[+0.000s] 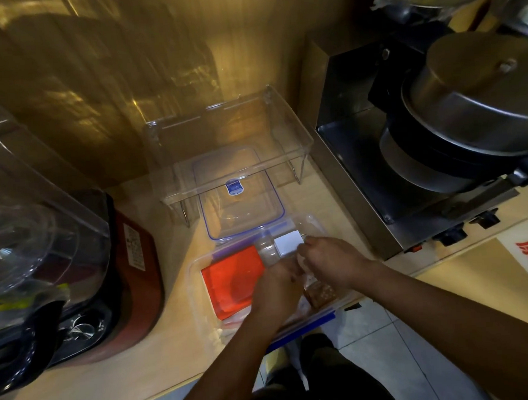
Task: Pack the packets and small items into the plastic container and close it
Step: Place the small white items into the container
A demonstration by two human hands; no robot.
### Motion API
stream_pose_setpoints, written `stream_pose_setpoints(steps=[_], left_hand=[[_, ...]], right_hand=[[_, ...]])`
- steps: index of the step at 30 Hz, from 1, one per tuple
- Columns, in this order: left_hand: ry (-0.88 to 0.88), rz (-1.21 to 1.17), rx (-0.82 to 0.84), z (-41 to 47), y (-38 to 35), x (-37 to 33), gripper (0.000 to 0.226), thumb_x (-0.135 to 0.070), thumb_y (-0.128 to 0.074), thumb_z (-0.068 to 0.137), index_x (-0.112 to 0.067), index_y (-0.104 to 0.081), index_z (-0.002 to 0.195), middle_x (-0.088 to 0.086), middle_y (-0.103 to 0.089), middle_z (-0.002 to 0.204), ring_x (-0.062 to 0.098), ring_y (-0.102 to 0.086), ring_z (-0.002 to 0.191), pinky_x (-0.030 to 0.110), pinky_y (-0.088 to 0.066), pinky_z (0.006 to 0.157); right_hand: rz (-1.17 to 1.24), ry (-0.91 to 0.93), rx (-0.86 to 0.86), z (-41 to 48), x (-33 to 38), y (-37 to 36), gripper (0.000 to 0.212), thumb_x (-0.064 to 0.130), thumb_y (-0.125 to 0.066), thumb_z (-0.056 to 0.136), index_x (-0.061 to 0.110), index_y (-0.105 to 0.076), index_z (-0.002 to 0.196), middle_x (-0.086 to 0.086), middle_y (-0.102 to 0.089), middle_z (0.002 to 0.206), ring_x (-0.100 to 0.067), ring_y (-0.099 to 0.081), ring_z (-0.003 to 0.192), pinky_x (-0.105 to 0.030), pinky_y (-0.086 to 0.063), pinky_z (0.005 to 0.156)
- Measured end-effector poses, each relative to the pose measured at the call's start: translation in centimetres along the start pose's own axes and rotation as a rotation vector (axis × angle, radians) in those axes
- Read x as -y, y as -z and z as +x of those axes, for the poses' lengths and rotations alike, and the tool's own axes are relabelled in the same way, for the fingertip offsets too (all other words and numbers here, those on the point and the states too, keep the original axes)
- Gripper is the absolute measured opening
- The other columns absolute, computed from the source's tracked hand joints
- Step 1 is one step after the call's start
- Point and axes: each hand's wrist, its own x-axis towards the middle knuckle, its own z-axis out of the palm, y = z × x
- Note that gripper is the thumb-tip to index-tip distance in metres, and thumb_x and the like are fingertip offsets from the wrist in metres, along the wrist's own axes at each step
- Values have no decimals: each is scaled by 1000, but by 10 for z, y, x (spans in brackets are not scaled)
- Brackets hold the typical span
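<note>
A clear plastic container [195, 267] with blue clips sits at the counter's front edge. Inside it lie an orange-red packet [230, 276], a white-labelled item [287, 244] and a brown packet [321, 293]. Its clear lid [237, 195] with a blue seal and a blue sticker lies flat just behind it. Both my hands are inside the container. My left hand [277, 287] presses down beside the orange packet. My right hand [328, 257] has its fingers pinched at the white item's edge. What the fingers hold is hidden.
A clear acrylic shelf [227, 134] stands over the lid's far half. A dark red appliance [134, 269] with a clear jug sits to the left. A steel machine [408, 160] with a pot stands to the right. Tiled floor lies below the counter edge.
</note>
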Motion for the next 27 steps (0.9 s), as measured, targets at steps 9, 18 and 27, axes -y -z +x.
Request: stream_pose_setpoints(steps=[9,18,27], left_hand=[[50,519,-122,-8,26,32,64,-53,-47,86,-22,-34,139,4,-39,144,23,-33,133,39,-22,111],[111,637,88,-20,30,58,83,-37,-53,91,-29,5,149,0,3,161,26,6,147,63,-6,115],[81,593,130,-23,37,64,84,-39,-54,91,-34,8,148,-3,10,160,25,14,146,58,1,115]], right_hand=[[288,-323,-9,21,17,-5,41,20,-59,85,2,-47,120,-17,-59,120,-31,-56,111,-38,-47,90],[356,-243,60,32,14,-16,40,14,-62,83,0,-49,118,-19,-49,124,-33,-50,116,-36,-43,95],[241,-58,111,37,9,-9,37,14,-57,83,6,-52,119,-14,-51,124,-31,-52,114,-37,-43,96]])
